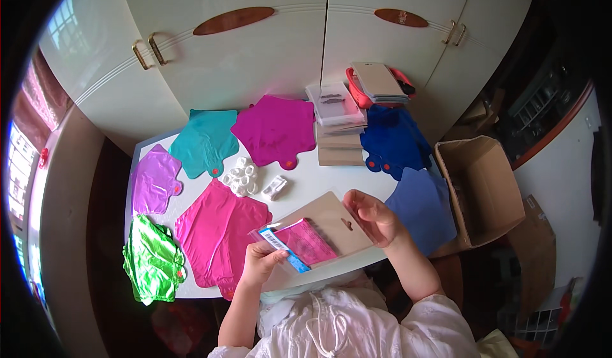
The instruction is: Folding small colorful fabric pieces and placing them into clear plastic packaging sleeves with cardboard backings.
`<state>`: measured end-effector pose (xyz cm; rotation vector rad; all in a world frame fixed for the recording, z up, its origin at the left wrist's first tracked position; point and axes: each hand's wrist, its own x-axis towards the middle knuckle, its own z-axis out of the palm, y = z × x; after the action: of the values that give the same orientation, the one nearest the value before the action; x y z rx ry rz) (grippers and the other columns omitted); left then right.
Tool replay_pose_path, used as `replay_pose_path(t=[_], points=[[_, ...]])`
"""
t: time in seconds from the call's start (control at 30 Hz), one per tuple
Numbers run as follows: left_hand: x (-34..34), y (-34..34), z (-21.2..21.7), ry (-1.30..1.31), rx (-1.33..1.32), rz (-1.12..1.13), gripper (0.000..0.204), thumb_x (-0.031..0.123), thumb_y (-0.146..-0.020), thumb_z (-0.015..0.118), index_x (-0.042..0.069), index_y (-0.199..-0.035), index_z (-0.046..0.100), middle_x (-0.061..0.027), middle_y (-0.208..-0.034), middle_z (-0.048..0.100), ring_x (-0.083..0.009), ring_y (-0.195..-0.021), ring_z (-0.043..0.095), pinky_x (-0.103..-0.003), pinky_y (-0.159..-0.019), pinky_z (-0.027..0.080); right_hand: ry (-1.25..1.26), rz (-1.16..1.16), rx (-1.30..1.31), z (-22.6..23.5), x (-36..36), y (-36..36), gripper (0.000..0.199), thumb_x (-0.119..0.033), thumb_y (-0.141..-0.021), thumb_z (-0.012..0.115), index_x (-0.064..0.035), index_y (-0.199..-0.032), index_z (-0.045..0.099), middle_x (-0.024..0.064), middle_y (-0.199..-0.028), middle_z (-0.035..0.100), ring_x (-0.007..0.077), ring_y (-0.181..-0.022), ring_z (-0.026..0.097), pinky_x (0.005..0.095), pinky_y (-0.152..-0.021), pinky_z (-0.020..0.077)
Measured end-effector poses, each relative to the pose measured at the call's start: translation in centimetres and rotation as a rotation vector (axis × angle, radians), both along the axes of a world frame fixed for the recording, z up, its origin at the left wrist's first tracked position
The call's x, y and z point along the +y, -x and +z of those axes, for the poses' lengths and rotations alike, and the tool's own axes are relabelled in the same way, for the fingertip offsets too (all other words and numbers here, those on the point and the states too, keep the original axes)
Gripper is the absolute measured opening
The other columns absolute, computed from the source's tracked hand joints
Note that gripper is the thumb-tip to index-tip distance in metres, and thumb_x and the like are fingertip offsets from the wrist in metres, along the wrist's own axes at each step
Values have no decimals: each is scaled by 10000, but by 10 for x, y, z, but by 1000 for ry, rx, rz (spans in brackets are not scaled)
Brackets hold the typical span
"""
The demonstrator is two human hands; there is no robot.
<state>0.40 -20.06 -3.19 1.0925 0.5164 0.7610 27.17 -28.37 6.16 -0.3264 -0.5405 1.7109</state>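
My left hand (262,262) pinches the lower left corner of a flat packet (338,214), a beige card in a clear sleeve with a hang slot at its upper right. Inside the sleeve lies a folded pink foil piece (309,240), beside a blue and white label strip (284,249). Along the packet's right edge my right hand (373,216) has its fingers apart and slightly bent, close to or touching the edge. A large pink foil balloon (220,233), flat and uninflated, lies left of the packet on the white table (322,182).
Flat balloons in teal (205,141), magenta (277,128), purple (155,178), green (153,259), dark blue (395,138) and periwinkle (424,208) ring the table. White rolls (241,178) sit mid-table. Stacked cards and sleeves (341,144) lie behind. An open cardboard box (481,189) stands right.
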Motion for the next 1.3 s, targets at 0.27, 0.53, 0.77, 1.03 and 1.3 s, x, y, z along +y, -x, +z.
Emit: replay_pose_path(t=[0.27, 0.53, 0.77, 1.03, 1.3], points=[[-7, -10, 4, 55, -7, 138, 110, 57, -783, 747, 8, -761, 651, -65, -730, 675, -84, -603, 589, -214, -545, 455, 35, -467, -735, -10, -8, -2, 174, -74, -891, 629, -5, -1048, 595, 12, -961, 632, 62, -865, 582, 208, -769, 468], [-18, -22, 12, 37, 162, 195, 154, 58, -795, 743, 20, -736, 606, -53, -693, 660, -89, -581, 588, -214, -539, 455, 140, -473, -948, -24, 3, -19, 105, -45, -887, 625, 23, -964, 650, 19, -891, 658, 66, -840, 590, 208, -764, 465], [-15, -30, 39, -1230, 775, 240, 421, 101, -712, 750, 113, -1116, 631, -135, -1196, 576, -282, -1141, 527, -387, -848, 469, 213, -571, -1417, -62, 23, -38, 117, -65, -836, 669, -12, -940, 658, 65, -820, 673, 135, -769, 634, 249, -701, 491], [-12, -34, 13, -1426, 724, 11, 263, 84, -746, 584, 73, -994, 669, -109, -1144, 632, -276, -1113, 586, -395, -969, 457, -680, -438, -1964, -80, 23, -39, 235, -93, -777, 690, -82, -1012, 696, 69, -1030, 671, 231, -979, 613, 333, -856, 502], [-12, -33, 9, -1482, 724, 15, 273, 76, -727, 588, 55, -987, 666, -117, -1146, 630, -275, -1104, 593, -373, -955, 478, -932, -300, -2049, -67, 23, -54, 247, -129, -759, 703, -85, -1002, 703, 49, -1053, 685, 196, -951, 642, 305, -856, 532]])
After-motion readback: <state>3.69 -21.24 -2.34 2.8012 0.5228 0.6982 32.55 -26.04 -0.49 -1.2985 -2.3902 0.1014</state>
